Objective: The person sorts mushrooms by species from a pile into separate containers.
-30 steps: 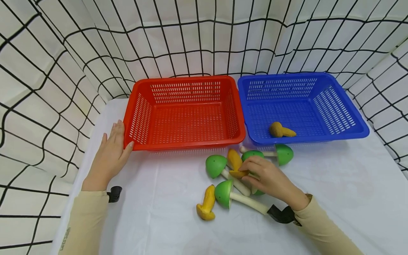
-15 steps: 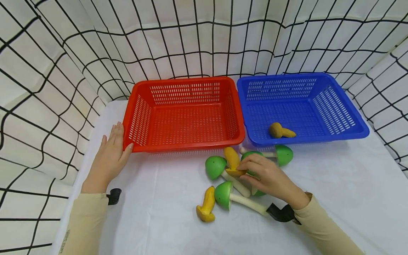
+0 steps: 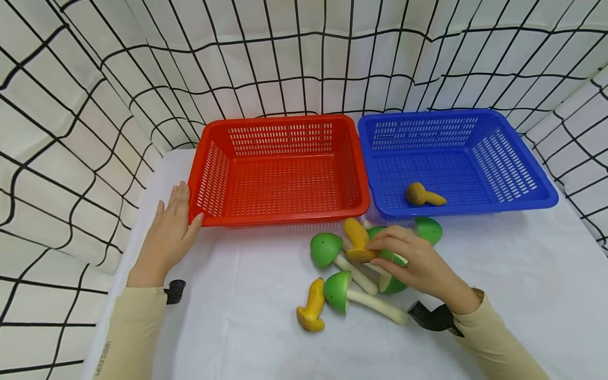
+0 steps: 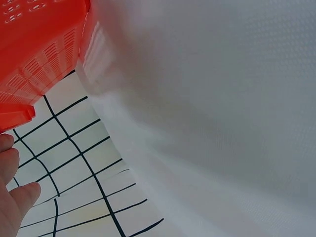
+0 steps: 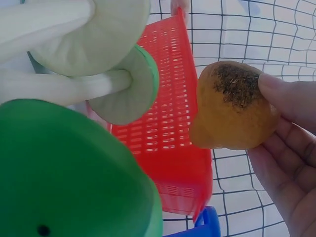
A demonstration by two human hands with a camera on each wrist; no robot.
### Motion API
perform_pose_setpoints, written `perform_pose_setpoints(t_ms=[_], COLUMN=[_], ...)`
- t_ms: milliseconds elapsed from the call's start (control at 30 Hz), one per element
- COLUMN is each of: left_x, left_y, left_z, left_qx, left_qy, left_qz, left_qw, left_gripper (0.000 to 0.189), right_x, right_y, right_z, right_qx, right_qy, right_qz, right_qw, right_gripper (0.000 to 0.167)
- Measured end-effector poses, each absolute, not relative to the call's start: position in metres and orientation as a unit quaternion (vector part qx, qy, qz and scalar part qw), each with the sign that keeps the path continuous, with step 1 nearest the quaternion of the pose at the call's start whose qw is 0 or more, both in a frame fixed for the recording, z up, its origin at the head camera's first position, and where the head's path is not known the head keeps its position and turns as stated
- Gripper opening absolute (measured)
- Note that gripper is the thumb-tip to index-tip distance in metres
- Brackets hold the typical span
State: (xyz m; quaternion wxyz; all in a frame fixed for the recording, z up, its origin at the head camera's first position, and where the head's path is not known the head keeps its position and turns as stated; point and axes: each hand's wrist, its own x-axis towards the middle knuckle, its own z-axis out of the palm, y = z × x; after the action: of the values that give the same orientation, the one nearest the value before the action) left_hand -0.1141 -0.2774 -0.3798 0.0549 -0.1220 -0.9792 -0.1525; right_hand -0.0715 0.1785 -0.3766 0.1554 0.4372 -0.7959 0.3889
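My right hand (image 3: 423, 264) pinches a yellow toy mushroom (image 3: 357, 240) by its cap, between thumb and fingers. In the right wrist view that mushroom (image 5: 232, 108) shows its rounded cap with a dark speckled patch. Around and below the hand lie several green-capped mushrooms with pale stems, including one at the left (image 3: 326, 250) and one nearer the front (image 3: 338, 293); the hand partly hides others. My left hand (image 3: 166, 232) rests with straight fingers against the left side of the red basket (image 3: 280, 217), its thumb at the front corner.
Right of the red basket stands a blue basket (image 3: 475, 208) holding a yellow-brown mushroom (image 3: 423, 195). Another yellow mushroom (image 3: 312, 306) lies on the white cloth (image 3: 237, 327) at the front. Black grid netting (image 3: 304, 58) over white fabric rises behind and at both sides.
My right hand has shifted slightly right with the yellow mushroom, uncovering more of a green mushroom beneath it. The left hand stays at the red basket. The head view has shifted a little.
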Motion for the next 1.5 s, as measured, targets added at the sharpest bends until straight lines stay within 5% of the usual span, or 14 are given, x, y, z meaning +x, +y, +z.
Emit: perform_pose_setpoints(t_ms=[1200, 1500], left_x=[-0.115, -0.117], left_y=[-0.278, -0.278], left_z=[-0.383, -0.383], left_qx=[-0.132, -0.139], left_qy=[-0.980, -0.978], left_qz=[-0.132, -0.136], left_qw=[0.075, 0.075], left_gripper=[0.065, 0.064], right_x=[-0.100, -0.108], right_y=[0.218, 0.228], right_z=[-0.364, -0.360], right_qx=[0.369, 0.338], right_qy=[-0.794, -0.819], right_qz=[0.432, 0.416], right_qw=[0.219, 0.203], right_gripper=[0.040, 0.028])
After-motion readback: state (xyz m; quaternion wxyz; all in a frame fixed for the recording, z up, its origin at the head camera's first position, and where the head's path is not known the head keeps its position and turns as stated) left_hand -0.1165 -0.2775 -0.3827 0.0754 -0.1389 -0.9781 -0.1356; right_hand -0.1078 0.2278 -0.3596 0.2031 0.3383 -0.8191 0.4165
